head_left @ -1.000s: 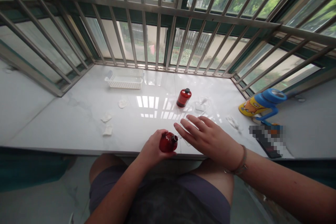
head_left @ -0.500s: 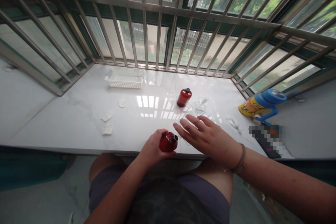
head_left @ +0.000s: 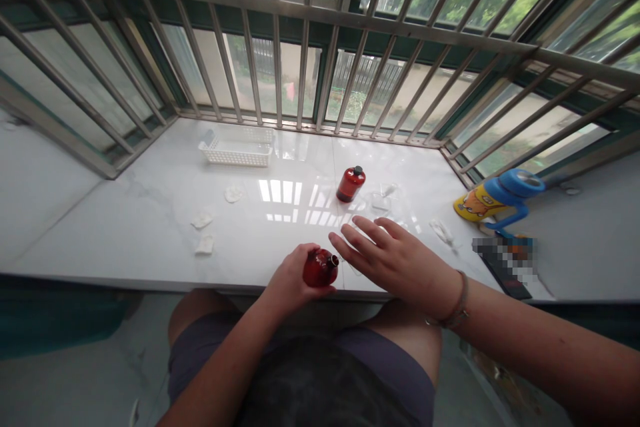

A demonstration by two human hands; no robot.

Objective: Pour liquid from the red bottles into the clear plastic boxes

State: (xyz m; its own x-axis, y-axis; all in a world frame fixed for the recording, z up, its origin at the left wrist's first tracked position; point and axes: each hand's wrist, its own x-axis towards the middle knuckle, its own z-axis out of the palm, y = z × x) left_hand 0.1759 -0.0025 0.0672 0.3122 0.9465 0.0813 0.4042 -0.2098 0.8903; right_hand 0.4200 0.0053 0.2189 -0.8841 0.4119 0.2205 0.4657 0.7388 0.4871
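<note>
My left hand [head_left: 293,277] is wrapped round a small red bottle [head_left: 320,268] at the near edge of the white marble sill [head_left: 150,227]; the bottle is tilted with its open neck pointing right. My right hand [head_left: 395,257] hovers just right of the bottle's neck, palm down, fingers stretched and spread, holding nothing. A second red bottle [head_left: 350,184] with a black cap stands upright farther back. Small clear plastic pieces [head_left: 383,200] lie near it.
A white plastic basket [head_left: 236,148] sits at the back left by the window bars [head_left: 300,67]. Three white pads [head_left: 205,243] lie on the left of the sill. At the right a yellow and blue cup [head_left: 495,200] lies beside a dark flat object [head_left: 505,267].
Hardly anything: my right hand has drifted slightly left toward the bottle's neck. The left hand still holds the bottle in the same spot.
</note>
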